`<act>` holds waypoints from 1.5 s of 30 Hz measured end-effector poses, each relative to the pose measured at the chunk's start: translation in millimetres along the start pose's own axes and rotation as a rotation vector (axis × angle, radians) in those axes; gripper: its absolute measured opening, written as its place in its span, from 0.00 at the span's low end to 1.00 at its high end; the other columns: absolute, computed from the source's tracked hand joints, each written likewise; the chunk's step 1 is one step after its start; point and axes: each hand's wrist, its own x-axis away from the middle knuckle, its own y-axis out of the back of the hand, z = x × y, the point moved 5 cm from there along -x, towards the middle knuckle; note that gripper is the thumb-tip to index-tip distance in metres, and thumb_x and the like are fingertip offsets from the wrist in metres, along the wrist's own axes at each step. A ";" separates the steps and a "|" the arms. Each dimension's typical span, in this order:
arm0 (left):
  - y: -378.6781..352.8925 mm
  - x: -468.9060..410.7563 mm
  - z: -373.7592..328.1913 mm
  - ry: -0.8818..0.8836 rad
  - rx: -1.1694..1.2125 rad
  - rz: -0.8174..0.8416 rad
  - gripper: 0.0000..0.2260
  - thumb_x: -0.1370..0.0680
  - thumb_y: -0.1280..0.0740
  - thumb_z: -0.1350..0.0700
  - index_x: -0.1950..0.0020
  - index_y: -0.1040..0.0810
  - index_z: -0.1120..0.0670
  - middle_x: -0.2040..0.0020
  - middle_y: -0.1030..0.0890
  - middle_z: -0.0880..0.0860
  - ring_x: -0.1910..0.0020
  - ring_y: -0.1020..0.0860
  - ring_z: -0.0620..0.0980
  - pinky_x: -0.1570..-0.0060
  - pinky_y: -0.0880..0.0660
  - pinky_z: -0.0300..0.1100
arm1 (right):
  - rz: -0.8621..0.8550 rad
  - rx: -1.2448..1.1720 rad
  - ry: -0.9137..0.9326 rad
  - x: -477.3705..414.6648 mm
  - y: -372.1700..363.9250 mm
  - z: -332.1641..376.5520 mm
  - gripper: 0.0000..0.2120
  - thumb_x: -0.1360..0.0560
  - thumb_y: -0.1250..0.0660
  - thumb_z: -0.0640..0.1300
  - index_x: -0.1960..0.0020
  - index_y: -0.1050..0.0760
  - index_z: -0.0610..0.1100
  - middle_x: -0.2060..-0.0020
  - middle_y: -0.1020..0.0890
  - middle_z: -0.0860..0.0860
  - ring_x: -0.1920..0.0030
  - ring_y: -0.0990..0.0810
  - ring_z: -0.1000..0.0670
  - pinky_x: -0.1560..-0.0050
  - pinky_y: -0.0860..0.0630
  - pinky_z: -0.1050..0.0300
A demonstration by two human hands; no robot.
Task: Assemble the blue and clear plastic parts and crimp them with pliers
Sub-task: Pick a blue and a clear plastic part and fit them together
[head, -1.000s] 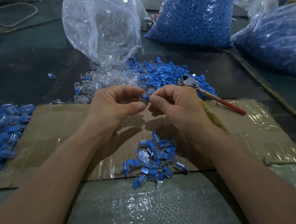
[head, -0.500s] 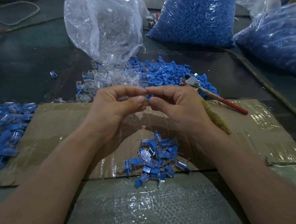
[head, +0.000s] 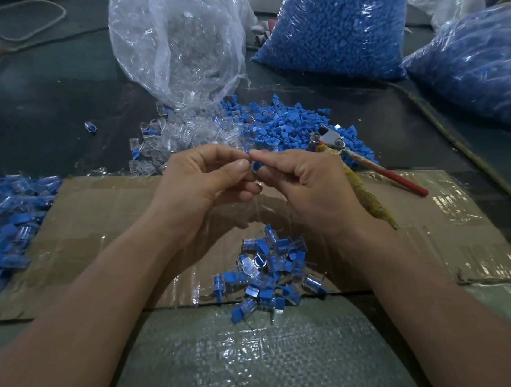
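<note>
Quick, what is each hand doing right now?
Left hand: pinching a small part, hidden by its fingertips.
Right hand: pinching the blue part.

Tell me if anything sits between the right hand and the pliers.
Nothing visible does. The pliers lie right beside the right hand, head on the loose blue parts, handles on the cardboard. That hand is occupied, though: it and the left hand pinch a small blue part.

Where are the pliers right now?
Head view, right of centre: the pliers lie just beyond the right hand, with their head on the loose blue parts pile and their handles trailing onto the cardboard sheet.
</note>
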 end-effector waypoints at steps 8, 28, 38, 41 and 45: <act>0.3 2.5 -3.7 -0.027 -0.144 -0.041 0.08 0.37 0.30 0.62 0.60 0.23 0.60 0.69 0.18 0.55 0.73 0.19 0.48 0.73 0.23 0.35 | 0.041 0.041 0.018 0.3 -1.1 3.5 0.15 0.27 0.32 0.38 0.42 0.23 0.38 0.51 0.17 0.45 0.51 0.19 0.53 0.48 0.23 0.59; 4.3 -4.8 6.5 0.105 0.047 0.049 0.04 0.33 0.34 0.68 0.61 0.25 0.62 0.70 0.19 0.58 0.73 0.20 0.52 0.76 0.25 0.35 | -0.008 -0.030 0.103 1.5 4.6 8.6 0.11 0.31 0.29 0.36 0.49 0.20 0.37 0.57 0.17 0.47 0.56 0.18 0.53 0.54 0.20 0.59; 3.3 -2.2 5.8 0.075 -0.041 0.013 0.06 0.40 0.30 0.62 0.64 0.22 0.59 0.70 0.19 0.58 0.73 0.19 0.51 0.75 0.24 0.35 | 0.001 0.001 0.103 1.9 2.7 9.0 0.12 0.33 0.28 0.34 0.49 0.20 0.35 0.56 0.16 0.44 0.55 0.19 0.53 0.53 0.21 0.62; 3.4 -2.1 6.2 0.089 -0.051 0.014 0.05 0.40 0.30 0.62 0.65 0.22 0.60 0.70 0.19 0.58 0.73 0.20 0.51 0.75 0.24 0.36 | 0.006 0.006 0.111 1.9 2.5 10.6 0.13 0.33 0.28 0.34 0.49 0.20 0.35 0.56 0.16 0.45 0.56 0.18 0.53 0.53 0.21 0.60; 4.8 -1.4 7.2 0.108 -0.029 0.001 0.06 0.39 0.30 0.63 0.64 0.22 0.61 0.70 0.19 0.59 0.73 0.20 0.50 0.75 0.24 0.36 | 0.025 0.070 0.051 1.2 4.0 11.6 0.15 0.33 0.26 0.40 0.47 0.20 0.39 0.57 0.17 0.48 0.57 0.20 0.54 0.54 0.22 0.61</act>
